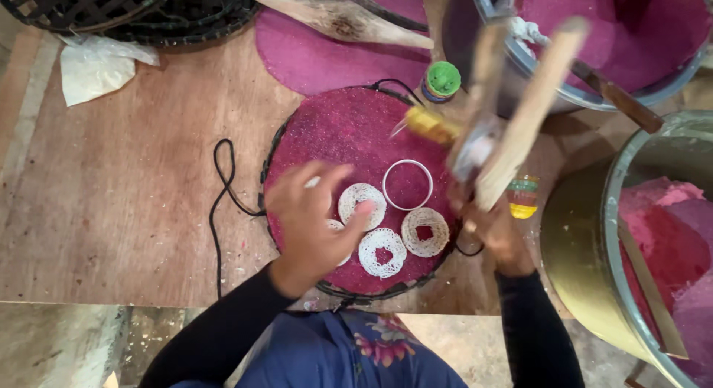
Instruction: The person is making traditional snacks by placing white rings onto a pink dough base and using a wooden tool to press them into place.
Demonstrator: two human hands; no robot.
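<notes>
On the table (134,210), a white plastic bag (96,69) lies far left, and a green-capped bottle (443,81) stands beyond the round magenta tray (334,128). The tray holds four white lacy rings (425,231) and one plain white hoop (407,184). The left hand (316,221), fingers loosely spread, touches a ring; the right hand (496,232) grips a wooden press (512,113).

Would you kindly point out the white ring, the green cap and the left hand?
white ring (386,192), head view, on its left rim.
green cap (443,78), head view, on its top.
left hand (312,217), head view, on its back.
</notes>
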